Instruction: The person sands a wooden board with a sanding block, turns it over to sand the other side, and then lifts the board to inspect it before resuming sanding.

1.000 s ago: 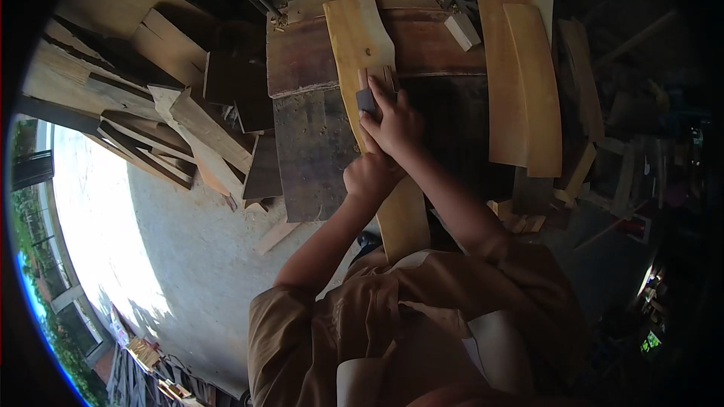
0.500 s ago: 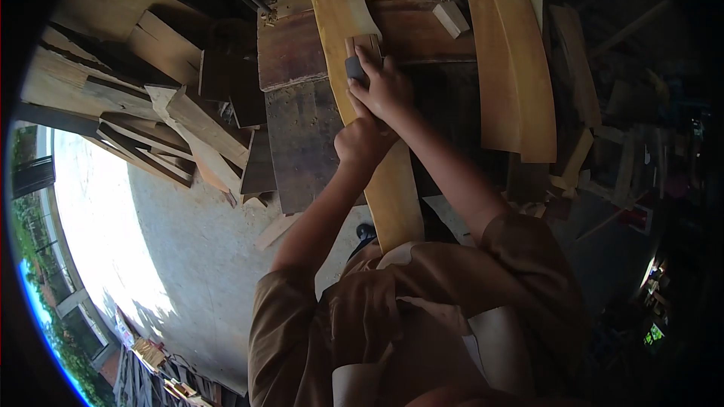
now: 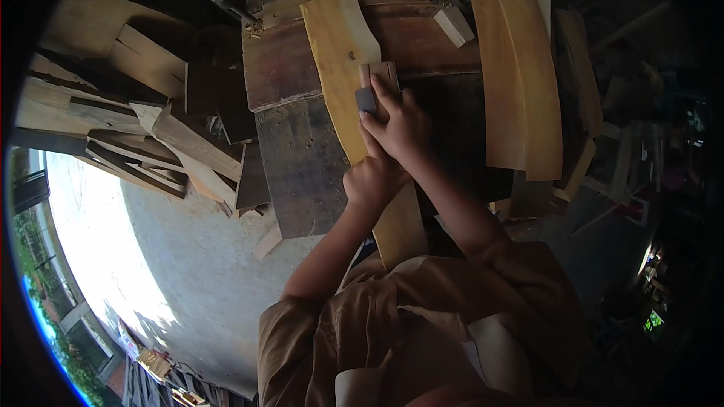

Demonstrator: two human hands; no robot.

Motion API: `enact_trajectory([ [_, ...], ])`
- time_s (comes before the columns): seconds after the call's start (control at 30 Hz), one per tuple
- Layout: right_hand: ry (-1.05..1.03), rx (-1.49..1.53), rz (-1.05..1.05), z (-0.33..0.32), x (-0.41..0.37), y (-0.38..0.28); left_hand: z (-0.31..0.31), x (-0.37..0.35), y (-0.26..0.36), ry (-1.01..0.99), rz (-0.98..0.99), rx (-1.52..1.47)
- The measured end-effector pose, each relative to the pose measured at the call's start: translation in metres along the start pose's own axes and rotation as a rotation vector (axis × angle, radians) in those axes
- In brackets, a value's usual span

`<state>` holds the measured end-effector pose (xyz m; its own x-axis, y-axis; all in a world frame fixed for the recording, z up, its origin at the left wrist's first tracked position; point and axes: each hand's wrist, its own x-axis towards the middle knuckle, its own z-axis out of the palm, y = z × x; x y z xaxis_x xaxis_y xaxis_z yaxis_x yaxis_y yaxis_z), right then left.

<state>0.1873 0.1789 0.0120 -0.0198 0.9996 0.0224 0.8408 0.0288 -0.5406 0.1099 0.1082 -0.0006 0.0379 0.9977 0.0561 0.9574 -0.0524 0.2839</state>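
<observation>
A long yellowish board with one wavy edge lies lengthwise on the bench, its near end against my body. On top of it sits a small wooden hand plane with a dark grey piece at its left side. My right hand is closed over the plane, its index finger stretched along the top. Just behind and below, my left hand is closed round the plane's near end. Its grip is partly hidden by the right hand.
The dark bench carries a small pale wood block and scattered shavings. Two curved boards lie at the right. Offcuts are stacked to the left, above a concrete floor.
Both hands and the hand plane have moved back along the board, nearer my body. The view has shifted slightly too.
</observation>
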Motion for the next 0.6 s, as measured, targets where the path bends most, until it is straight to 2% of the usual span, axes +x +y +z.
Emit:
enact_trajectory([
  [0.1,0.072,0.018,-0.073,0.019,0.113,-0.007,-0.02,0.113,-0.009,-0.172,-0.159,-0.063],
  [0.17,0.038,-0.038,-0.057,0.015,0.172,-0.019,-0.029,0.173,-0.015,-0.257,-0.228,-0.061],
  [0.23,0.024,0.058,-0.127,0.029,0.214,-0.012,-0.027,0.198,-0.022,-0.263,-0.237,-0.038],
  [0.3,0.028,0.019,-0.087,0.027,0.199,-0.019,-0.025,0.197,-0.021,-0.212,-0.215,-0.015],
  [0.33,0.04,-0.018,-0.047,0.022,0.188,-0.02,-0.027,0.184,-0.015,-0.215,-0.206,-0.015],
  [0.4,-0.016,-0.001,-0.089,0.015,0.142,-0.014,-0.034,0.143,-0.002,-0.339,-0.308,0.008],
  [0.47,-0.027,-0.009,-0.091,0.013,0.071,-0.005,-0.037,0.077,0.005,-0.412,-0.285,-0.043],
  [0.6,-0.031,-0.056,-0.022,-0.006,-0.099,0.012,-0.008,-0.092,0.016,-0.359,-0.098,-0.009],
])
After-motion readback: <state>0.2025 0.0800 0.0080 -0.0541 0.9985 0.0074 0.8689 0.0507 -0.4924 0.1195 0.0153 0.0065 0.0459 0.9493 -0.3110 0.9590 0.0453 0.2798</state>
